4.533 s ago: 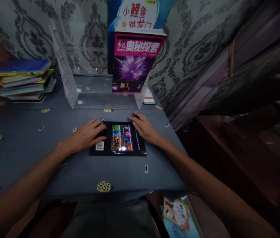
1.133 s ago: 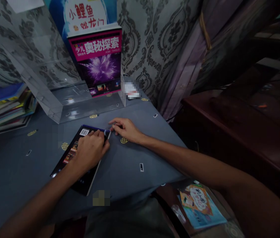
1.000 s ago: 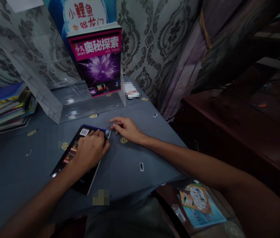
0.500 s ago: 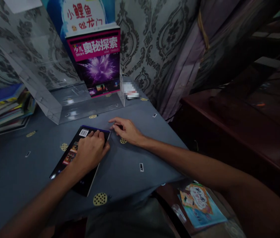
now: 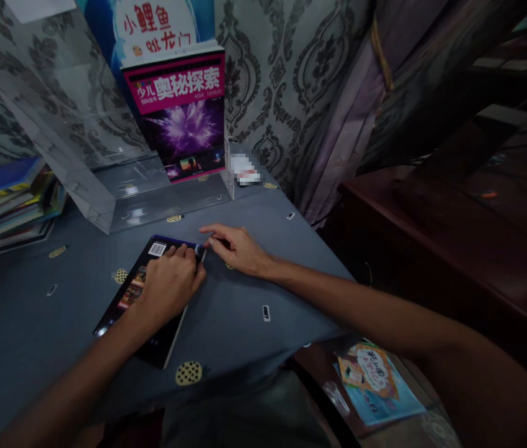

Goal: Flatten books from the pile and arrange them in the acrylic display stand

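Note:
A black book (image 5: 177,339) lies on the cloth-covered table, its back cover with a barcode and small pictures facing up. My left hand (image 5: 172,277) rests on top of it, fingers curled over the cover and thumb along the right edge. My right hand (image 5: 237,249) is at the book's upper right corner, its index finger stretched out and its thumb close to the corner. Whether the thumb touches the corner I cannot tell. Nothing shows in the right hand's grasp.
Behind the hands is a clear acrylic stand (image 5: 165,205) holding an upright purple-and-pink book (image 5: 183,124) before a taller blue book (image 5: 151,25). A pile of books (image 5: 11,205) sits at left. Several things lie below the table, among them a blue book (image 5: 384,398).
My right hand has shifted slightly left, closer to the book's upper right corner. My left hand stays on the book, which keeps its place.

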Tool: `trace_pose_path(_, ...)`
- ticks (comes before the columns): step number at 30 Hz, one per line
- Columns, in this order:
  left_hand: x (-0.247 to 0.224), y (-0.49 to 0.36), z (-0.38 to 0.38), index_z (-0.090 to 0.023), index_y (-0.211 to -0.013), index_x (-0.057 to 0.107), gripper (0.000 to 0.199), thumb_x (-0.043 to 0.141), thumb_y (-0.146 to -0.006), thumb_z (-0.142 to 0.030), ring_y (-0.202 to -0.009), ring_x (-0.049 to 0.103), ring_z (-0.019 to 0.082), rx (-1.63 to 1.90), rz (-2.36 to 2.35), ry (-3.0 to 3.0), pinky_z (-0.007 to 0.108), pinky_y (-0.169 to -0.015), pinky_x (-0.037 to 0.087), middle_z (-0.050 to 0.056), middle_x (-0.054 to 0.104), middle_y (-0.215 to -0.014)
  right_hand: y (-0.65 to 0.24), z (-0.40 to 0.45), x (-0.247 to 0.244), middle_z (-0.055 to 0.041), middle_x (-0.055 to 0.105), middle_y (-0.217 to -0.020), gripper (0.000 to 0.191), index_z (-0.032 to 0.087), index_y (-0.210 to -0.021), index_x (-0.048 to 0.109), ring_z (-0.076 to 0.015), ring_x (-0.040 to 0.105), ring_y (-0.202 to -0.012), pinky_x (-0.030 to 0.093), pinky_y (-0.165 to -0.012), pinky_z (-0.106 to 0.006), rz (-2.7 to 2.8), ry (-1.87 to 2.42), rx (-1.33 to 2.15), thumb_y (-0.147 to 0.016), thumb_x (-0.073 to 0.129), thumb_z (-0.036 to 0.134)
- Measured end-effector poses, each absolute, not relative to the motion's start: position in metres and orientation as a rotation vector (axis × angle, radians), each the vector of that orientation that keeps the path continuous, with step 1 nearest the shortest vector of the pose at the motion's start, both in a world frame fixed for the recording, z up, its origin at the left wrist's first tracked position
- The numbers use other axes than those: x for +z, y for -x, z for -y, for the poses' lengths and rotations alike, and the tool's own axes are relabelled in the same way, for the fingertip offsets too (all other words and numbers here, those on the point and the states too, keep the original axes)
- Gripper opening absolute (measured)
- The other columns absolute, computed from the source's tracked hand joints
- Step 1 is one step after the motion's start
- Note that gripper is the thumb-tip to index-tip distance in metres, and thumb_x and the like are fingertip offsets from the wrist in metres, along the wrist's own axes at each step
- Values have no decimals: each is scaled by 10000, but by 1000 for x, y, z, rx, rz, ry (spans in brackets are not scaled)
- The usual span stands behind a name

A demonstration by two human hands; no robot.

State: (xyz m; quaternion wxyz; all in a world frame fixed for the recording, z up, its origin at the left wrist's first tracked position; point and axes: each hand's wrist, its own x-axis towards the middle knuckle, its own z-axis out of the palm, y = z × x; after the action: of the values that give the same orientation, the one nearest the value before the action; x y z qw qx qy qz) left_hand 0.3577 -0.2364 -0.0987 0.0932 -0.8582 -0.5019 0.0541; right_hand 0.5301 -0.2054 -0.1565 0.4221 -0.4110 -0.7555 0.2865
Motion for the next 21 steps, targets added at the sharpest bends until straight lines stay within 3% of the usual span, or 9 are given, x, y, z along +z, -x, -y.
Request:
trace_pose_path(8,-100,-356,238,-95,-1045,684,330,438,-998,-310,-1001,728,333,155,1489,2545,397,-745,588,191,743,-1053,-528,206,-156,-61,760,-953,319,156,-1241,656,-170,705,-848,497,-807,-286,2041,1163,631,-969,490,150)
trace_pose_path(14,-99,-338,231,-107,-1202,669,362,469,-1001,-333,-1161,671,333,198,1377,2658,432,-866,586,193,663,-1319,-529,206,-158,-92,750,-985,289,138,-1208,673,-192,696,-902,504,-840,-306,2122,1184,460,-973,505,157)
trace_pose_path(17,-104,-305,229,-139,-1412,543,538,524,-981,-460,-1369,517,329,184,1228,2849,470,-1033,516,164,525,-1496,-529,207,-159,-106,740,-997,296,132,-1221,664,-201,689,-899,513,-837,-320,2157,1180,394,-984,491,169)
trace_pose_path(21,-112,-251,238,-298,-1589,270,931,617,-830,-709,-1514,287,331,239,1039,3138,507,-1177,371,90,283,-1651,-529,209,-161,-118,733,-1036,294,134,-1227,643,-204,688,-917,527,-853,-332,2175,1161,384,-986,477,159)
